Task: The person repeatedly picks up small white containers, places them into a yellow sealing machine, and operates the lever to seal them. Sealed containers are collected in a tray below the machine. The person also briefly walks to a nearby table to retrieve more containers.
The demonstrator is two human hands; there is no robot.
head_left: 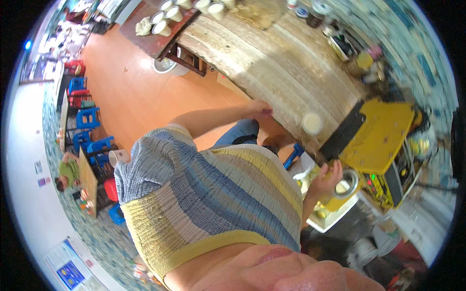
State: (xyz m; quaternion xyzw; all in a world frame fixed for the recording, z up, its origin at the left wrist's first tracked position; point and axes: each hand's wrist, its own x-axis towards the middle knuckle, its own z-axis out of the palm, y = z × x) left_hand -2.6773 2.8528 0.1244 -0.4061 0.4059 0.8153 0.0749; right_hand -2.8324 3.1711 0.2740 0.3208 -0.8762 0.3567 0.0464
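My left hand (260, 109) is at the near edge of the wooden worktop (291, 80), its fingers curled and blurred; whether it holds anything is unclear. To its right a cup with a pale, milky filling (311, 123) stands on the worktop. My right hand (327, 178), fingers partly raised, is beside a round metal-rimmed container (346, 183) with pale contents; I cannot tell whether it grips this. Below that hand a white tray (329, 226) holds yellowish items. A machine with a worn yellow top (380, 134) and small green lights stands to the right.
Several filled white cups (174, 14) and a crumpled cloth (143, 26) lie on a dark red table (140, 34) at upper left. Jars and small containers (315, 18) line the worktop's back. Blue stools (88, 118) and a seated person (69, 171) are at far left.
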